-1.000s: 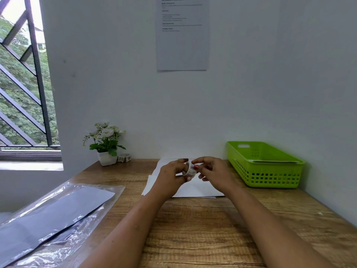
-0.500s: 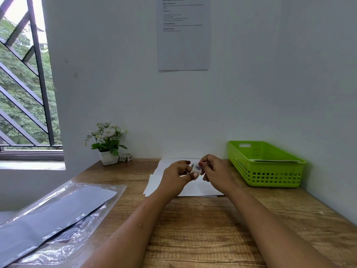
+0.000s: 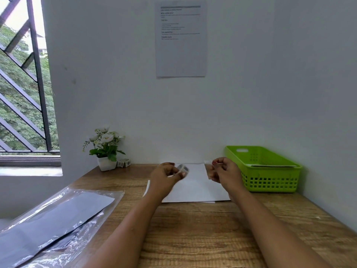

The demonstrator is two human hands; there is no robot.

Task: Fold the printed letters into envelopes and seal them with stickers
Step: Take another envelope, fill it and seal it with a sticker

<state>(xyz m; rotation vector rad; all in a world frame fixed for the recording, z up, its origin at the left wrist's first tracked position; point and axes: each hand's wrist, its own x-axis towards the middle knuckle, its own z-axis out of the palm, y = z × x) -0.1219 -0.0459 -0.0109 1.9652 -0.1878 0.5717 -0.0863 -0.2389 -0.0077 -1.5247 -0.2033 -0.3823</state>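
fingers of my left hand [image 3: 165, 177] are curled, thumb and forefinger pinching a small sticker roll [image 3: 182, 168] that is badly blurred. my right hand [image 3: 225, 172] is curled too, its tips pinched on a pale scrap [image 3: 207, 162] too small to name. both hands hover well apart above the white letters [image 3: 195, 188], which lie flat on the wooden desk [image 3: 193, 238]. a green basket [image 3: 270, 182] sits just right of the sheets, and grey envelopes [image 3: 48, 219] in a clear sleeve lie near left.

Sticker roll [image 3: 182, 168] in left hand's [image 3: 164, 176] grip
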